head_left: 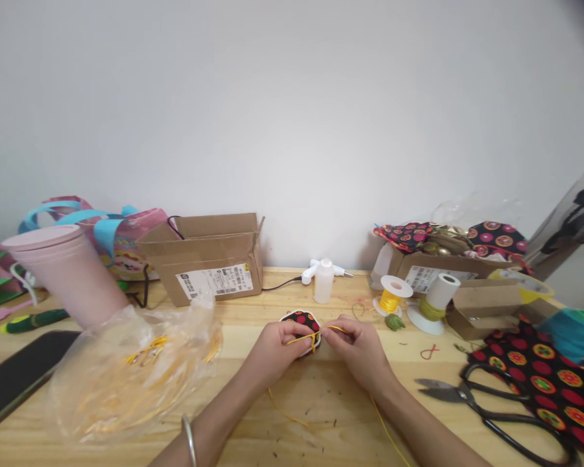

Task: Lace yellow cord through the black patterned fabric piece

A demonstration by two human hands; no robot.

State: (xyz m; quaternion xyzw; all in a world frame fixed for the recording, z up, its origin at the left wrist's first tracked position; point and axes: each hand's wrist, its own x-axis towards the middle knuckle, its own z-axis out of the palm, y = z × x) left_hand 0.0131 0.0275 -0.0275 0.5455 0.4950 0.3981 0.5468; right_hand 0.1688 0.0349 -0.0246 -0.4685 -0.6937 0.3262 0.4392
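My left hand and my right hand meet at the middle of the wooden table. Both are closed in a pinch on a thin yellow cord. The cord crosses a small round piece covered in black fabric with red dots, which my left hand also holds. Loose ends of the cord trail toward me along the table. A metal bangle sits on my left wrist.
Large black scissors and patterned black fabric lie at the right. Two spools, a white bottle and cardboard boxes stand at the back. A plastic bag with yellow cords, a pink cup and a dark phone are at the left.
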